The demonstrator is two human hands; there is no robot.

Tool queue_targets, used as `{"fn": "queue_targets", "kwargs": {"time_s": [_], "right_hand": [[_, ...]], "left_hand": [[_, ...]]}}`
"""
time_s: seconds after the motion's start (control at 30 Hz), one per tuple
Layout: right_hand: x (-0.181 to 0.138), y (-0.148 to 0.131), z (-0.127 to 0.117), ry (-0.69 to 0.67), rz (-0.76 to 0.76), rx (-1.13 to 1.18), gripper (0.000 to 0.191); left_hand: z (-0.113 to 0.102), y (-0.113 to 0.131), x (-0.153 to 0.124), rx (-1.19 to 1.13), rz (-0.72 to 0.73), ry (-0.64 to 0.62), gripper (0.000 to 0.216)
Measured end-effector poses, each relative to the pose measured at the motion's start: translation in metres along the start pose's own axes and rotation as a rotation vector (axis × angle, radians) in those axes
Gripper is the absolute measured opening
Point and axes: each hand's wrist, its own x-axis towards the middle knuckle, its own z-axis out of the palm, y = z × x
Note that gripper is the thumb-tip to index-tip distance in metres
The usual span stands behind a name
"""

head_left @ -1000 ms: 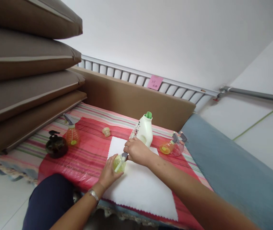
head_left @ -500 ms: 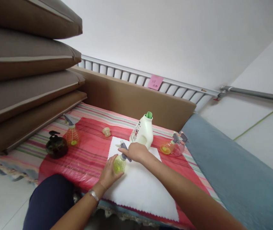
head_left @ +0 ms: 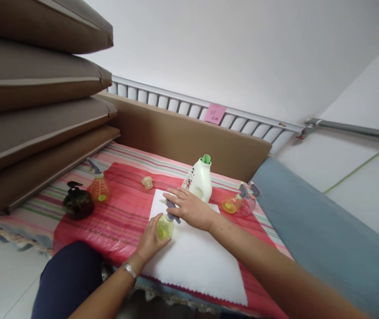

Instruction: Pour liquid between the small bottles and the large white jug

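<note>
Both hands are being used on one yellow-green spray bottle (head_left: 165,227), standing upright on the white cloth (head_left: 196,261). Its body is being gripped by the curled left hand (head_left: 151,241). The grey nozzle (head_left: 172,212) is being covered by the right hand (head_left: 191,208), fingers mostly straight.

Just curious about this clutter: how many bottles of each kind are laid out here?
Spray bottles: 4
Dark pump bottle: 1
White detergent jug: 1
Total: 6
</note>
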Motion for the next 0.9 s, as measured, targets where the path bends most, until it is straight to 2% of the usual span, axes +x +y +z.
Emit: {"fn": "queue_targets", "kwargs": {"time_s": [0.17,0.37,0.5,0.6,0.67,0.77,0.9], "right_hand": [[0.009,-0.003,-0.003,-0.092,0.128,0.013,0.021],[0.019,-0.017,-0.003,-0.215,0.468,0.073,0.048],[0.031,-0.024,0.000,-0.295,0.711,0.144,0.045],[0.039,-0.021,0.005,-0.336,0.819,0.213,0.044],[0.040,-0.017,0.005,-0.322,0.819,0.249,0.051],[0.030,-0.010,-0.001,-0.220,0.720,0.250,0.055],[0.009,-0.007,-0.010,-0.105,0.402,0.196,0.037]], "left_hand": [[0.001,0.001,0.000,0.017,0.002,0.006,0.077],[0.001,0.000,-0.001,0.035,0.005,-0.007,0.077],[0.001,0.000,-0.001,0.032,0.010,-0.009,0.078],[0.000,0.001,-0.001,0.022,0.013,-0.005,0.078],[0.000,0.001,-0.001,0.014,0.010,0.001,0.078],[0.000,0.000,-0.001,0.000,0.003,0.011,0.078],[0.000,0.000,-0.002,-0.024,-0.008,0.013,0.078]]}}
